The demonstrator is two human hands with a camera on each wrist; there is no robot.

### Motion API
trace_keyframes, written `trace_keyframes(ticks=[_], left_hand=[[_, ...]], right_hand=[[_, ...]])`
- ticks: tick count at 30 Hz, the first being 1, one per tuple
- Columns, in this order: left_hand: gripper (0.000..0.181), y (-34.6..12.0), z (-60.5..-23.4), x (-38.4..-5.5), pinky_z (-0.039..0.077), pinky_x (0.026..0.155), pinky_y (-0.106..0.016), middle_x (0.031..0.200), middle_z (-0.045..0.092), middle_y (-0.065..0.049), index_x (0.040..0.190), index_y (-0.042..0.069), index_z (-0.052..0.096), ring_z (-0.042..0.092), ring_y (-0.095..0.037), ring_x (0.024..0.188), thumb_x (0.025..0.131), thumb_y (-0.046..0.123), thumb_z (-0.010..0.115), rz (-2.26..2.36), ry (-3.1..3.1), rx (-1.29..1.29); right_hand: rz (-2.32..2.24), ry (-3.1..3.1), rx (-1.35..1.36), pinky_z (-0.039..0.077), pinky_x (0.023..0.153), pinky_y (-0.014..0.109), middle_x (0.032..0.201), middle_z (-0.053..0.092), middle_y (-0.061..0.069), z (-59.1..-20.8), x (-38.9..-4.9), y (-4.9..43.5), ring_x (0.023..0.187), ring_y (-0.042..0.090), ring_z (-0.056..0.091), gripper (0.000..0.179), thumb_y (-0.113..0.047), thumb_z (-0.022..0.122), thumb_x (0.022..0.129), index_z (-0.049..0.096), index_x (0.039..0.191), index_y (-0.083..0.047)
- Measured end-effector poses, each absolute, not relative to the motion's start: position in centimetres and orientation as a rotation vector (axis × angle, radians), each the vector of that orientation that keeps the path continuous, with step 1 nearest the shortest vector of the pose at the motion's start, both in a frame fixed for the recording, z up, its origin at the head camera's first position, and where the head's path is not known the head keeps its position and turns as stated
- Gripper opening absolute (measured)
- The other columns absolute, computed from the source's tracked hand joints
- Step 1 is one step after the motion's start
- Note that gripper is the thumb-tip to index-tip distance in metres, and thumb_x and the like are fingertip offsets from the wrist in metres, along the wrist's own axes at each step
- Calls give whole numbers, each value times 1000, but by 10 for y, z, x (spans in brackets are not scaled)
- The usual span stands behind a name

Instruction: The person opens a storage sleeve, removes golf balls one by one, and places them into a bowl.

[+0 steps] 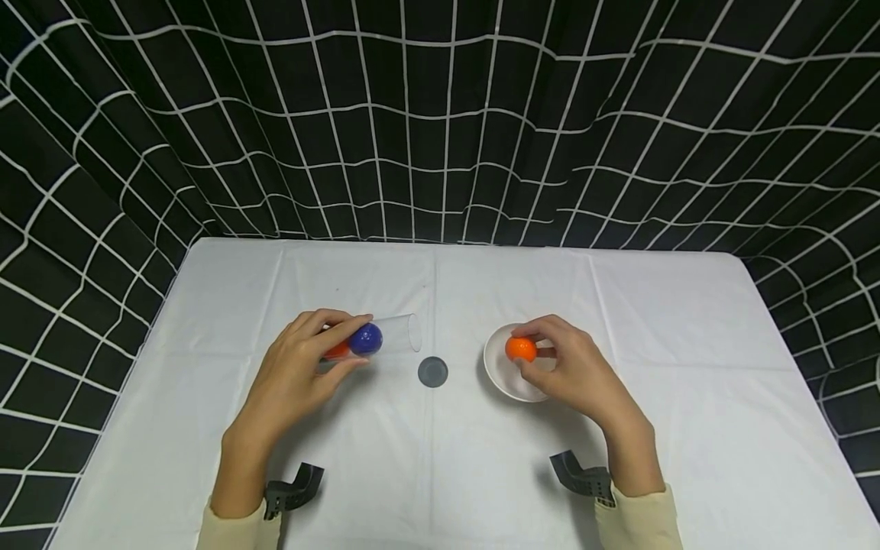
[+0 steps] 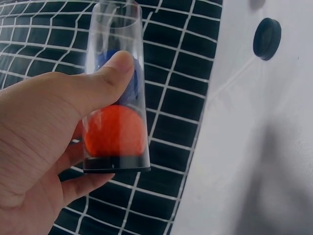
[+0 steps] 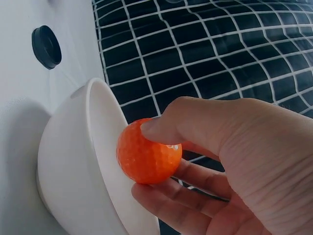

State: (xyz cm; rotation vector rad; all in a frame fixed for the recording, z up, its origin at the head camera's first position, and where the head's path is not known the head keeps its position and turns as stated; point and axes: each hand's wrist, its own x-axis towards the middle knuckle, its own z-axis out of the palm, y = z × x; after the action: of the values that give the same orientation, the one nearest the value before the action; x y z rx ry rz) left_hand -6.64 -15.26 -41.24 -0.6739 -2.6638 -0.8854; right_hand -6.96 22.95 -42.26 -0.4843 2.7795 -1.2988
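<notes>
My left hand [image 1: 300, 365] grips a clear plastic tube [image 1: 399, 334] round its side, the tube tilted with its rim to the right. Inside it are an orange-red ball [image 2: 115, 131] against the black base [image 2: 116, 163] and a blue ball [image 1: 366, 339] above that. In the left wrist view the thumb partly covers the blue ball. My right hand [image 1: 571, 370] pinches an orange golf ball [image 3: 148, 152] between thumb and fingers, over a white bowl [image 3: 73, 147]. That hand hides part of the bowl's inside.
A round dark cap [image 1: 432, 372] lies on the white-covered table [image 1: 440, 473] between the two hands. Behind the table and at its sides hangs a black cloth with a white grid [image 1: 426, 137].
</notes>
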Motion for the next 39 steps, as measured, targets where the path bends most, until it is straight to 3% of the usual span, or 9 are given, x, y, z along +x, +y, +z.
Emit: trace_keyframes(ticks=[12, 16, 23, 27, 34, 39], left_hand=[[54, -152, -412, -66, 51, 97, -45, 123, 71, -4, 137, 23, 73, 64, -24, 116, 86, 30, 89, -883, -2669, -675], [54, -152, -412, -66, 51, 101, -47, 124, 70, -5, 137, 22, 73, 64, -26, 118, 86, 29, 89, -908, -2664, -683], [53, -151, -412, -65, 55, 92, -44, 123, 70, -3, 136, 23, 73, 66, -22, 113, 86, 30, 89, -898, -2651, -683], [53, -151, -411, -65, 53, 94, -45, 123, 70, -3, 136, 23, 74, 65, -22, 113, 86, 30, 89, -887, -2639, -695], [50, -147, -411, -65, 50, 98, -44, 121, 70, -3, 132, 23, 75, 64, -23, 112, 85, 30, 90, -862, -2625, -725], [49, -145, -411, -64, 49, 101, -43, 121, 70, -2, 132, 25, 76, 64, -23, 113, 85, 30, 90, -855, -2610, -744]], right_hand=[[-1212, 2934, -472, 60, 100, 53, 124, 72, 11, -417, -67, 229, 113, 36, 72, 33, 5, 72, 89, 72, 122, -4], [-1265, 2953, -502, 60, 100, 46, 122, 74, 10, -415, -67, 225, 112, 33, 74, 30, -1, 77, 91, 73, 121, -5], [-1392, 2933, -573, 60, 98, 28, 120, 74, 13, -416, -67, 217, 108, 29, 76, 30, -2, 79, 92, 73, 122, -2], [-1515, 2866, -587, 61, 97, 27, 119, 74, 15, -416, -66, 210, 109, 29, 75, 29, -1, 77, 94, 72, 122, -3], [-1660, 2757, -556, 60, 93, 19, 120, 74, 6, -418, -65, 192, 108, 24, 75, 31, -3, 77, 95, 72, 126, -6], [-1811, 2652, -603, 62, 93, 23, 123, 73, 8, -423, -65, 176, 108, 25, 74, 34, 1, 77, 93, 72, 127, -4]])
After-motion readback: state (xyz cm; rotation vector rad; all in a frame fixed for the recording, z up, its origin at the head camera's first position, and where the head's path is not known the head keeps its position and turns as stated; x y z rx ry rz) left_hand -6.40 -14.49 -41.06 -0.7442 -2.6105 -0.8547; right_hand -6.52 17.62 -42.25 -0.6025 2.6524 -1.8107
